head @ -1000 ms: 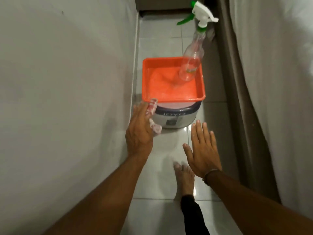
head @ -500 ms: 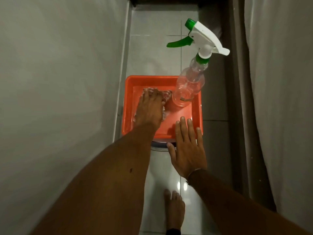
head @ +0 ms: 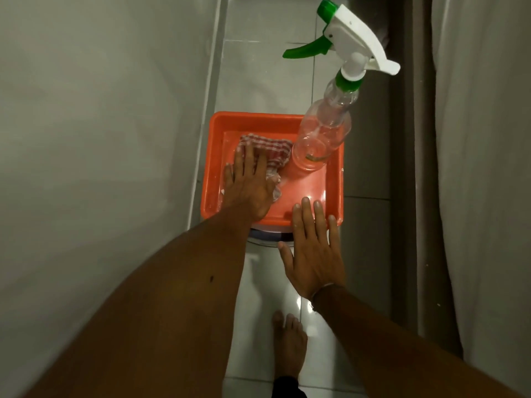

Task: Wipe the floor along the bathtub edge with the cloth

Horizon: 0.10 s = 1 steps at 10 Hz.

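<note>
A red-and-white checked cloth (head: pixel 277 147) lies crumpled in the far left of an orange tray (head: pixel 209 168). My left hand (head: pixel 248 185) lies flat on the cloth, fingers stretched out and slightly apart, its palm covering the cloth's near part. My right hand (head: pixel 311 248) hovers open and empty over the tray's near right rim. The pale tiled floor (head: pixel 258 81) runs as a narrow strip away from me, with a white upright surface (head: pixel 100 139) along its left side.
A clear spray bottle (head: pixel 324 133) with a white-and-green trigger head stands in the tray's far right corner. The tray rests on a grey bucket (head: pixel 264 239). A curtain (head: pixel 482 139) hangs on the right. My bare foot (head: pixel 288 343) stands on the tiles below.
My left hand carried the cloth from beside the bucket up into the tray and now lies flat on it with fingers spread. The right hand moved forward to the tray's near rim.
</note>
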Available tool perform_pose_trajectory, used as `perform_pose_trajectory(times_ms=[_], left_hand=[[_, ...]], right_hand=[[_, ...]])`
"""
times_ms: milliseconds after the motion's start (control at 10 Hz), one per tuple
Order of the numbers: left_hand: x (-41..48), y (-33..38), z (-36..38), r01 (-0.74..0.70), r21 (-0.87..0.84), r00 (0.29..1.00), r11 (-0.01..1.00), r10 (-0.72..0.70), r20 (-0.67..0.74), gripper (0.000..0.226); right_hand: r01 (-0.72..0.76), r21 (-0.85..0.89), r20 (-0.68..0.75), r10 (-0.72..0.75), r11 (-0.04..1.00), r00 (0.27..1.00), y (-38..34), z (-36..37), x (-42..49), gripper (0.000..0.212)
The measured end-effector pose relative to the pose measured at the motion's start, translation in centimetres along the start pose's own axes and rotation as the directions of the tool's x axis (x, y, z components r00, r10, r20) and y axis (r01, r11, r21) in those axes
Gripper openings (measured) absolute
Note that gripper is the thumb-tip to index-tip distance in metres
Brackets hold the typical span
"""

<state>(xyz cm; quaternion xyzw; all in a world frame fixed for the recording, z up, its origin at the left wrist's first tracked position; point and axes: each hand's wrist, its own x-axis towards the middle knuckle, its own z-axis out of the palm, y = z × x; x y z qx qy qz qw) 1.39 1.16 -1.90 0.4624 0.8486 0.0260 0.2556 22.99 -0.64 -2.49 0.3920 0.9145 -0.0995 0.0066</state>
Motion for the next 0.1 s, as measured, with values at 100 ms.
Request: perform_pose_trajectory(times_ms=[100], left_hand=[[-4.41,0.13,-1.49,0.024,0.004,0.992,1.0,-0.024,-0.126,0.077]], right_hand=[[0.026,0.02,-0.038,-0.025,0.999,0.999,-0.04,-2.3,-1.26,0.084]])
